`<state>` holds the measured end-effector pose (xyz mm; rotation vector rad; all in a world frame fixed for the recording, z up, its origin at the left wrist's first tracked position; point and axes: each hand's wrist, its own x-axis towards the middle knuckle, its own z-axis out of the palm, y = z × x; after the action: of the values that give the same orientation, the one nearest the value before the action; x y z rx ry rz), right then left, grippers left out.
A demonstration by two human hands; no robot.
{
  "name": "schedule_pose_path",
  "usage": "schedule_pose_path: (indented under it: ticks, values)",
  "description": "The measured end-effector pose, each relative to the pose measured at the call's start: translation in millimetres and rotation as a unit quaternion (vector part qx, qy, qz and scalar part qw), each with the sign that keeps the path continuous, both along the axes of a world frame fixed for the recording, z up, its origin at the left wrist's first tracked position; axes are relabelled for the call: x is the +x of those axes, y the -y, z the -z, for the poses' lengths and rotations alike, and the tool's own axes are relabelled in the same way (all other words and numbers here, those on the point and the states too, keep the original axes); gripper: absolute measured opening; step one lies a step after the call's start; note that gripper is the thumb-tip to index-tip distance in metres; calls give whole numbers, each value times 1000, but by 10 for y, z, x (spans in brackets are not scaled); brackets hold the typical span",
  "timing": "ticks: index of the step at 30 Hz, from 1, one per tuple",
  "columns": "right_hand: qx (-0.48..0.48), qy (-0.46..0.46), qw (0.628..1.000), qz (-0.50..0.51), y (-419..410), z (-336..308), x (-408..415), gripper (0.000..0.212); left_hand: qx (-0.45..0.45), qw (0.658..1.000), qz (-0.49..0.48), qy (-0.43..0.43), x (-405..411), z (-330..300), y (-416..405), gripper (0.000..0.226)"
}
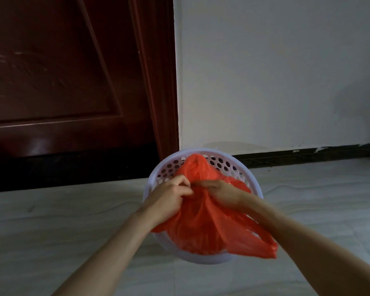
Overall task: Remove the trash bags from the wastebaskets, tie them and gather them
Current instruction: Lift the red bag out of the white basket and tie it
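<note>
An orange plastic trash bag point(203, 223) sits in a pale lilac perforated wastebasket point(158, 174) on the floor. My left hand point(169, 197) grips the bag's gathered top from the left. My right hand point(222, 192) pinches the same gathered plastic from the right, and the two hands meet over the middle of the basket. One bag handle stands up behind the hands, and another loop hangs over the basket's near right rim. What the bag holds is hidden.
A dark red-brown wooden door point(62, 82) stands at the left behind the basket, with a white wall point(276, 71) and dark baseboard point(308, 154) to the right. Pale tiled floor point(62, 221) spreads around the basket.
</note>
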<state>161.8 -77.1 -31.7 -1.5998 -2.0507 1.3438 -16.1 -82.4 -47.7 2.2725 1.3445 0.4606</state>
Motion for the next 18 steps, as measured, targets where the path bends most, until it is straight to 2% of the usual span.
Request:
schedule_pose_path:
  ticks: [2,4,7,8,10,14,16,18]
  values:
    - [-41,3,999,-32,33,-13,-20,37,42,995,-86,27,-20,-54,15,15]
    - [-25,14,998,-55,88,-41,-56,32,65,985,-162,3,-38,-110,10,12]
    - [128,140,978,-83,144,70,-155,27,56,982,-177,8,-38,-138,8,8]
    - [168,182,966,-76,161,113,-187,26,55,983,-175,11,-39,-133,2,7]
    - [224,207,951,-52,168,151,-221,27,78,982,-170,-4,-76,-122,-7,7]
    - [268,188,945,9,101,215,-149,25,200,961,-149,-123,-303,-153,-80,29]
    - [272,192,941,56,59,227,-118,21,217,946,-173,-168,-493,-132,-116,33]
    - [258,199,938,117,16,202,-90,20,183,941,-247,-138,-655,-142,-119,29]
